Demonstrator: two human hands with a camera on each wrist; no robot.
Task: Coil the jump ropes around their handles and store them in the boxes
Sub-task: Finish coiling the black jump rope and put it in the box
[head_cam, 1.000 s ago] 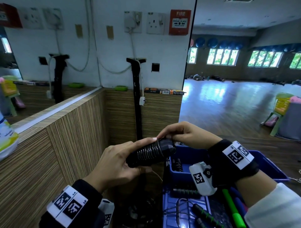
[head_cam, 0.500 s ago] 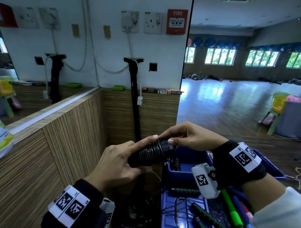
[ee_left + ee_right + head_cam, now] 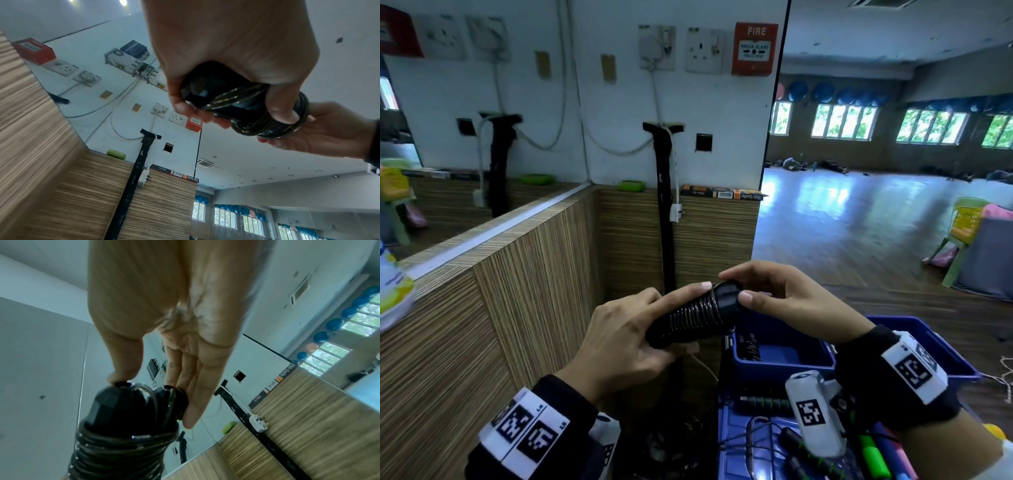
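A black jump rope bundle [image 3: 697,317], two handles side by side with dark cable coiled tightly round them, is held in the air above a blue box [image 3: 784,353]. My left hand [image 3: 626,337] grips the bundle's lower end, forefinger stretched along the coils. My right hand [image 3: 774,294] pinches the handle caps [image 3: 123,404] between thumb and fingers. In the left wrist view the left hand's fingers curl round the black handles [image 3: 218,92]. The coils [image 3: 121,451] fill the bottom of the right wrist view.
The blue box holds a coiled black rope [image 3: 748,344]. A nearer blue bin [image 3: 726,442] holds several loose ropes with green and black handles [image 3: 873,457]. A wood-panelled ledge [image 3: 500,274] runs along the left. A black post [image 3: 666,212] stands straight ahead. Open hall floor lies to the right.
The right hand's thumb has slid down onto the handle cap and its fingers have shifted at the tip of the bundle. The left hand keeps the same grip.
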